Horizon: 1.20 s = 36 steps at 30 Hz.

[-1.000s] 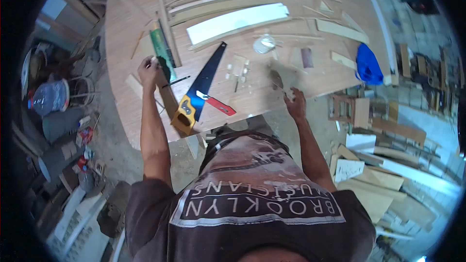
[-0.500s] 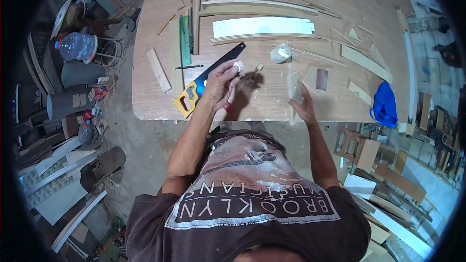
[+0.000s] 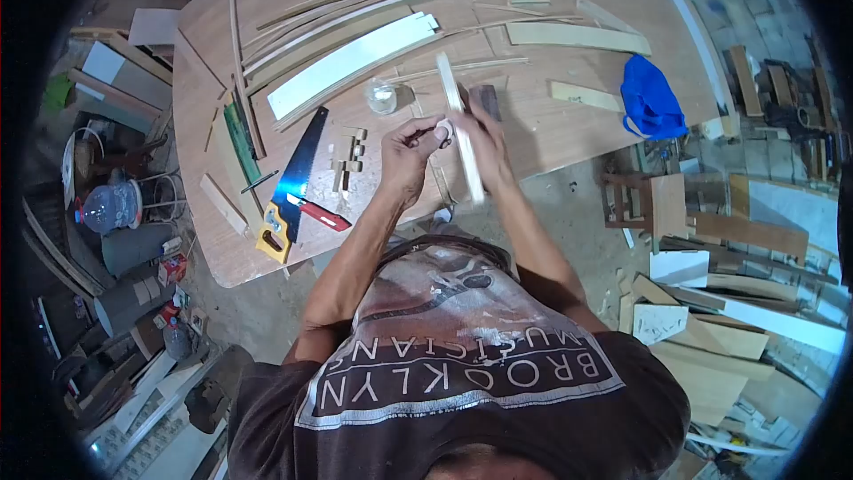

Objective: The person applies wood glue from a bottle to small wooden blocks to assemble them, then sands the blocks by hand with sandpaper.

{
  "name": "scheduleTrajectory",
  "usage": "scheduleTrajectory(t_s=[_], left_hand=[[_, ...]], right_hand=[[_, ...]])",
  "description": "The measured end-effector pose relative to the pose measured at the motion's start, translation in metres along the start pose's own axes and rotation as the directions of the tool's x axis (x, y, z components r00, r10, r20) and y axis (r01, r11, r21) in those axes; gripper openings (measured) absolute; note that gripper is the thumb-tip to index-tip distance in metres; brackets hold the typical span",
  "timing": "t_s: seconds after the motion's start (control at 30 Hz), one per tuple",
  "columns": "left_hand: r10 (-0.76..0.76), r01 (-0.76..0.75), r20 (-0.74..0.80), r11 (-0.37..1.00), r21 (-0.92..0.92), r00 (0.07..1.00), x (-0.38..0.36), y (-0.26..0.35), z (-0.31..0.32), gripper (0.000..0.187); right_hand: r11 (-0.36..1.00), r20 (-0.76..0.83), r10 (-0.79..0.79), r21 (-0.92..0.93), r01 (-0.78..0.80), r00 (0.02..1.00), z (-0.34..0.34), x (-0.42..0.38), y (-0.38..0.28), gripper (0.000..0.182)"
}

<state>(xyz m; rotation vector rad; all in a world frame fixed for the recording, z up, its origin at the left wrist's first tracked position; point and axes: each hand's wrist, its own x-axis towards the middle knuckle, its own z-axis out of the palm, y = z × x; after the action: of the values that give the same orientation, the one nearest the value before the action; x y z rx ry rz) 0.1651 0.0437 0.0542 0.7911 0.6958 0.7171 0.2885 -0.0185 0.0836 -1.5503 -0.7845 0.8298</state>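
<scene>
My left hand pinches a small whitish round piece between thumb and fingers. That piece is close against the side of a pale wooden board, seen nearly edge-on. My right hand, slightly blurred, grips the board from the right. Left of my left hand lies a group of small wooden blocks. Beyond my hands stands a clear container with pale contents. A dark brown rectangular piece lies partly behind my right hand.
A handsaw with a yellow handle, a red-handled knife and a dark pencil lie on the table's left. Wooden strips and a white board lie farther back. A blue bag sits at the right edge.
My view has turned to the right. The left hand with the round piece and the right hand with the board have come together, uncovering the blocks and red knife.
</scene>
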Motion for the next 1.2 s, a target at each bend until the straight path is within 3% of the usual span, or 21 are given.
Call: scheduleTrajectory(t_s=[0.07,0.1,0.17,0.2,0.23,0.33,0.43,0.53,0.57,0.63,0.7,0.73,0.77,0.83,0.87,0.9,1.0,1.07,1.17,1.2], left_hand=[[-0.03,0.027,0.084,0.999,0.034,0.996,0.003,-0.005,0.01,0.017],[-0.101,0.098,0.132,0.995,0.028,0.986,0.001,-0.004,0.019,0.02],[-0.19,0.205,0.149,0.975,-0.088,0.97,0.0,-0.003,0.029,0.023],[-0.177,0.192,0.149,0.977,-0.09,0.973,0.005,0.0,0.033,0.023],[-0.185,0.2,0.117,0.972,-0.127,0.976,0.006,0.002,0.034,0.023],[-0.168,0.173,0.045,0.971,-0.163,0.985,0.009,-0.005,0.031,0.024],[-0.118,0.123,0.043,0.985,-0.122,0.992,0.015,-0.018,0.034,0.025],[-0.069,0.071,0.051,0.996,-0.045,0.996,0.012,-0.02,0.038,0.026],[-0.078,0.081,0.058,0.996,-0.038,0.995,0.008,-0.022,0.041,0.026],[-0.102,0.113,0.095,0.987,-0.111,0.99,0.011,-0.019,0.045,0.026],[-0.097,0.105,0.064,0.986,-0.129,0.993,0.017,-0.011,0.041,0.026],[-0.108,0.111,0.03,0.981,-0.157,0.994,0.016,-0.009,0.038,0.025],[-0.122,0.12,-0.003,0.975,-0.185,0.992,0.016,-0.009,0.037,0.025],[-0.107,0.104,-0.007,0.979,-0.172,0.994,0.015,-0.008,0.038,0.023],[-0.052,0.053,0.018,0.996,-0.065,0.998,0.014,-0.009,0.038,0.022],[-0.003,0.001,0.053,0.999,0.04,0.999,0.014,-0.012,0.04,0.022],[0.01,-0.02,0.077,0.992,0.125,0.997,0.015,-0.018,0.038,0.019],[-0.007,0.001,0.075,0.996,0.087,0.997,0.015,-0.017,0.049,0.018],[0.029,-0.029,0.007,0.999,0.022,1.0,0.022,-0.012,0.049,0.015],[0.053,-0.052,-0.056,0.999,0.008,0.997,0.021,-0.012,0.045,0.013]], right_hand=[[0.915,0.142,0.369,0.119,-0.386,0.918,-0.016,0.038,-0.002,0.067],[0.914,0.137,0.368,0.125,-0.385,0.92,-0.025,0.047,0.007,0.067],[0.768,0.153,0.536,0.32,-0.554,0.831,-0.043,0.057,0.03,0.064],[0.692,0.189,0.543,0.452,-0.563,0.818,-0.052,0.044,0.017,0.064],[0.693,0.198,0.543,0.443,-0.568,0.816,-0.061,0.029,0.009,0.064],[0.951,0.073,0.254,0.164,-0.263,0.964,-0.068,-0.017,-0.005,0.064],[0.996,0.015,0.031,-0.086,-0.03,0.999,-0.05,-0.034,-0.013,0.061],[0.994,-0.028,0.03,-0.102,-0.033,0.999,-0.045,0.016,-0.005,0.061],[0.993,-0.014,0.104,-0.047,-0.105,0.994,-0.045,0.037,-0.004,0.062],[0.987,-0.003,0.158,0.013,-0.158,0.987,-0.053,0.056,0.004,0.064],[0.802,0.185,0.538,0.19,-0.567,0.823,-0.075,0.066,0.026,0.065],[0.774,0.2,0.508,0.319,-0.546,0.837,-0.082,0.047,0.015,0.063],[0.775,0.211,0.51,0.309,-0.552,0.834,-0.08,0.026,-0.002,0.063],[0.958,0.199,0.263,0.066,-0.281,0.944,-0.075,-0.012,-0.036,0.063],[0.991,0.156,0.119,0.034,-0.126,0.981,-0.068,-0.019,-0.045,0.064],[0.987,0.134,0.158,-0.048,-0.152,0.978,-0.063,-0.014,-0.049,0.064],[0.987,0.118,0.132,-0.112,-0.119,0.984,-0.056,0.042,-0.021,0.063],[0.915,0.229,0.376,0.06,-0.399,0.898,-0.056,0.073,-0.003,0.064],[0.94,0.117,0.261,0.195,-0.279,0.958,-0.071,0.057,-0.011,0.063],[0.978,0.09,0.111,0.167,-0.125,0.99,-0.071,0.032,-0.032,0.063]])
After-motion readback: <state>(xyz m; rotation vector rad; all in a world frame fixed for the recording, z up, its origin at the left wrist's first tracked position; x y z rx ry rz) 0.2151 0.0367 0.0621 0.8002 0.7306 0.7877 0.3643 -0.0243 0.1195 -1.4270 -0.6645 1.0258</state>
